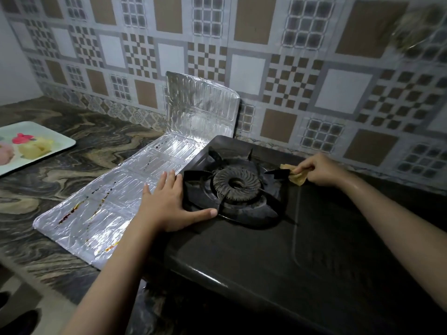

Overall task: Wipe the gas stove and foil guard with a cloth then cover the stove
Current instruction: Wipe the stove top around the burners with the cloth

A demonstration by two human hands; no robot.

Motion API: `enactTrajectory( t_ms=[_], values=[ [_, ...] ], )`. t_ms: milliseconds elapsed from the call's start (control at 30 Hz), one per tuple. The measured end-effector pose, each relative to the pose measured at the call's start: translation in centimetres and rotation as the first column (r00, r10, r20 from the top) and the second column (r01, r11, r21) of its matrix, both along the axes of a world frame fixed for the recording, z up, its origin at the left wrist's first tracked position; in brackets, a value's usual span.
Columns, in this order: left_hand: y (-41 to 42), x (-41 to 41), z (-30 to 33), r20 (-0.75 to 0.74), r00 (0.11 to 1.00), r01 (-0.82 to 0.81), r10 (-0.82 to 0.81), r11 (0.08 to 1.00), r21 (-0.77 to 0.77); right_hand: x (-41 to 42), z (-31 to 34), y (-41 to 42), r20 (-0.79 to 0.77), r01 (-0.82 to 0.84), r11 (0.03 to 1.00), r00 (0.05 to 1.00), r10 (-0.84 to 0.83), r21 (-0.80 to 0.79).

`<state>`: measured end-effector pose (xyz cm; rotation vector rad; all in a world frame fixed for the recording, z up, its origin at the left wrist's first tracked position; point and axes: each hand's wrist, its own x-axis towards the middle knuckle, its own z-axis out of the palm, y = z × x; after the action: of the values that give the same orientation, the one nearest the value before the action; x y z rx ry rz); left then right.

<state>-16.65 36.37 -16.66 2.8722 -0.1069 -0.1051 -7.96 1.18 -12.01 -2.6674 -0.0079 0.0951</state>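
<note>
**Right grip on cloth at far right of burner; left hand flat across foil/stove edge**

Tray [65, 139] at far left on the desk [79, 165], marbled stone. It carries pink and yellow items, too blurred to tell what they are. Well apart from the stove.

Foil guard [116, 199] lies mostly flat on the desk, just left of the stove, its right edge touching or tucked against the stove's side. Its far panel is bent upright, leaning near the tiled wall [266, 44]. Dark and orange streaks run across the flat panels.

Left hand [167, 204]: fingers straight and together, palm down on the foil guard's right edge, thumb spread out onto the stove top beside the pan support. Grip wide, holding nothing, just pressing flat.

Gas stove [242, 257]: black, single burner [235, 184] in the middle with the pan support [193, 176] around it. Front surface bare and glossy. Stove uncovered.

Cloth [296, 175]: small, tan, bunched. It sits on the stove top just right of the burner, touching the tip of the right prong of the pan support. Most of the cloth pokes out to the left of the fingers, toward the burner.

Right hand [319, 169]: fingers curled down, pinching the cloth's right end against the stove surface. Grip narrow, closed on the cloth. Forearm runs in from the lower right edge of view.
</note>
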Motion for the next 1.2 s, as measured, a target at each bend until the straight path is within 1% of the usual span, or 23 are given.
enactTrajectory(
  t_ms=[100,167,233,300,333,400,500,600,733,867,1033,1200],
  values=[
    [-0.1,0.0,0.1,-0.002,1.0,0.0,0.0,1.0,0.012,-0.8,1.0,0.0,-0.078,-0.021,0.998,0.997,0.016,-0.059],
    [-0.1,0.0,0.0,-0.002,1.0,-0.001,0.001,1.0,0.02,-1.0,2.0,0.4,-0.072,0.012,0.998,0.997,-0.017,-0.067],
    [-0.1,0.0,0.0,-0.002,1.0,0.0,0.0,1.0,0.024,-0.7,2.2,0.8,0.051,0.086,0.996,0.995,-0.085,-0.018],
    [-0.1,0.1,0.0,-0.003,1.0,-0.003,0.003,1.0,0.025,-0.4,1.4,1.5,0.167,0.142,0.99,0.977,-0.135,-0.026],
    [-0.1,0.0,0.0,-0.002,1.0,-0.003,0.003,1.0,0.027,-0.3,0.8,1.9,0.17,0.123,0.989,0.98,-0.107,-0.085],
    [-0.1,0.0,0.1,0.001,1.0,-0.002,0.002,1.0,0.03,0.1,0.1,2.1,0.111,0.042,0.982,0.994,-0.022,-0.182],
    [-0.1,0.1,0.0,0.001,1.0,0.001,-0.002,1.0,0.029,1.1,0.6,1.2,0.027,-0.03,0.978,0.999,0.036,-0.209],
    [-0.1,0.2,0.0,0.001,1.0,0.006,-0.006,1.0,0.024,2.0,0.5,0.7,0.039,-0.066,0.969,0.996,0.077,-0.24],
    [-0.2,0.2,0.1,0.001,1.0,0.006,-0.006,0.999,0.034,4.2,0.4,2.1,0.088,-0.049,0.956,0.993,0.077,-0.289],
    [-0.2,0.2,0.1,0.007,1.0,0.004,-0.004,0.999,0.048,7.8,1.1,4.3,0.064,-0.109,0.957,0.989,0.131,-0.27],
    [-0.2,0.2,0.0,0.01,1.0,0.001,-0.001,0.999,0.046,11.2,1.6,9.0,-0.023,-0.26,0.948,0.965,0.261,-0.184],
    [-0.2,0.2,-0.1,0.009,1.0,0.005,-0.005,0.999,0.044,14.1,1.5,14.0,-0.017,-0.323,0.934,0.946,0.324,-0.15]
  ],
)
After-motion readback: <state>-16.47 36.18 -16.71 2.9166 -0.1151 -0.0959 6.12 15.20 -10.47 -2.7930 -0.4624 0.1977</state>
